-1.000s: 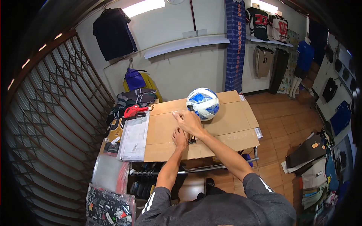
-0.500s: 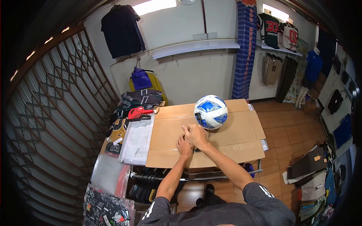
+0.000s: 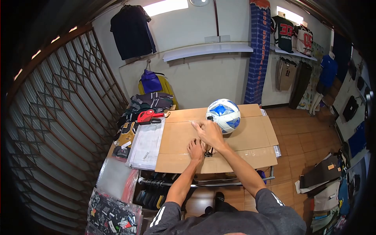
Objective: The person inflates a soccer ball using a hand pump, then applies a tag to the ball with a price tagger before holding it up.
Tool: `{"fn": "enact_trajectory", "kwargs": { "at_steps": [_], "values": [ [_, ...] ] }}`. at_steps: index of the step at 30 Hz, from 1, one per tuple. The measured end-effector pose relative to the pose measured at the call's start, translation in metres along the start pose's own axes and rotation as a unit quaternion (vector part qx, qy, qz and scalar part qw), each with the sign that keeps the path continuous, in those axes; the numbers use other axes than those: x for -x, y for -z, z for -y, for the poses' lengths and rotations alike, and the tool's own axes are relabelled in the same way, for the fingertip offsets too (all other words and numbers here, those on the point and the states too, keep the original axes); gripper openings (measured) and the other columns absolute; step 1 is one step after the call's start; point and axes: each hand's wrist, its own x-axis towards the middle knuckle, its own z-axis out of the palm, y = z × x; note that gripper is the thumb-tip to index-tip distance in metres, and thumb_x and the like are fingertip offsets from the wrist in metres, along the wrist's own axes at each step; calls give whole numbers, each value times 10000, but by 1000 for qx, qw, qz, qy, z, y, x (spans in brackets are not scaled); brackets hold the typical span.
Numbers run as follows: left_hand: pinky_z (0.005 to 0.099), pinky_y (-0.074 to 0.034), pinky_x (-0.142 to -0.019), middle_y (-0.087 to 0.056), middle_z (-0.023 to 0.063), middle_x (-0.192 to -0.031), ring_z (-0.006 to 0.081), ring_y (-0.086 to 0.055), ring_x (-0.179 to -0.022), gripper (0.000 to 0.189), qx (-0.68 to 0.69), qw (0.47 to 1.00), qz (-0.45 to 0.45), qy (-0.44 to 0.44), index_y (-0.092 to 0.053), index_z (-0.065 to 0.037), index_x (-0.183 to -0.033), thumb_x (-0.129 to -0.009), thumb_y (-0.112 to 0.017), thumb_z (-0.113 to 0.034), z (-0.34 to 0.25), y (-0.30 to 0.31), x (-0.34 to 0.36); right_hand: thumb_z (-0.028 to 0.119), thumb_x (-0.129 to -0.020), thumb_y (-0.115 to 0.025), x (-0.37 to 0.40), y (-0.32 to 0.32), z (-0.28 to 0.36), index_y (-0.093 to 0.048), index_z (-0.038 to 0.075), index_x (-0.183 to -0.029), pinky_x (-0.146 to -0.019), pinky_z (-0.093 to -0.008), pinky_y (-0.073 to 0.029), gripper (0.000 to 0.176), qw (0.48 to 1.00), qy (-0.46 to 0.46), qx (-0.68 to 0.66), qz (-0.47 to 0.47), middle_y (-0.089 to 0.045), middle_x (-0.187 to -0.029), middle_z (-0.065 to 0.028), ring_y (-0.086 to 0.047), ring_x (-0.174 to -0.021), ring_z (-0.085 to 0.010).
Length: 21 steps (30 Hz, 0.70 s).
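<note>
A white, blue and grey football point(image 3: 224, 116) rests on a flattened cardboard sheet point(image 3: 176, 135) on the table. My right hand point(image 3: 210, 134) is closed around the top of what looks like a black hand pump point(image 3: 210, 118), just in front of the ball. The pump's handle end pokes out above the fist. Lower down, my left hand point(image 3: 196, 149) lies against the pump's dark base, fingers curled beside it near the cardboard. Most of the pump's body is hidden by my right hand and forearm, and I cannot see whether it is joined to the ball.
Left of the cardboard are a red tape dispenser or tag gun point(image 3: 149, 116), plastic-wrapped white sheets point(image 3: 145, 145) and folded clothes point(image 3: 150, 101). A metal clothes rail point(image 3: 188, 183) runs under the front edge. Stacked garments point(image 3: 321, 176) stand at the right; a folding gate point(image 3: 66, 98) is at the left.
My right hand has risen away from my left hand, showing more of the pump's lower part. My left hand stays low by the base. The view has shifted slightly.
</note>
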Motion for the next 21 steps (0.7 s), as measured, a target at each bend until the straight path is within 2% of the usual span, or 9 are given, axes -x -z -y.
{"fn": "enact_trajectory", "kwargs": {
  "at_steps": [1, 4, 8, 13, 21],
  "values": [
    [522, -351, -1154, -584, 124, -1416, 334, -487, -1372, 370, 4, 1000, -6, -1, -673, -119, -1303, -985, -638, -304, -3, 3, 0, 453, -1011, -661, -2, 22, 28, -756, 8, -819, -638, -492, -538, 493, 999, -29, 14, 35, -684, -675, -217, -706, -667, -437],
    [526, -354, -1149, -589, 128, -1411, 331, -488, -1371, 360, -5, 1000, -6, -7, -670, -119, -1304, -993, -630, -295, -1, 3, 1, 427, -1015, -656, -6, 25, 35, -757, 9, -826, -648, -504, -539, 470, 999, -14, 22, 31, -693, -702, -226, -712, -690, -438],
    [523, -353, -1146, -588, 135, -1405, 339, -482, -1369, 365, 9, 1000, -5, -4, -664, -118, -1311, -989, -629, -287, -3, 6, 1, 398, -1019, -650, -8, -8, -7, -757, 9, -829, -660, -521, -547, 446, 1000, 7, 12, -23, -687, -713, -251, -714, -717, -449],
    [535, -347, -1138, -585, 141, -1394, 355, -482, -1355, 374, 29, 1000, 3, 12, -659, -115, -1316, -979, -629, -276, -5, 11, 1, 363, -1013, -677, -5, -23, -40, -722, -5, -801, -621, -513, -514, 426, 998, -37, 40, -6, -646, -691, -256, -671, -689, -477],
    [531, -363, -1119, -598, 118, -1376, 332, -493, -1348, 338, 14, 999, -40, -18, -677, -141, -1288, -987, -632, -288, 0, 2, 2, 368, -1010, -668, 5, -55, -83, -709, -4, -767, -608, -524, -511, 446, 997, -23, 64, -24, -634, -678, -265, -657, -667, -485]
  ]
}}
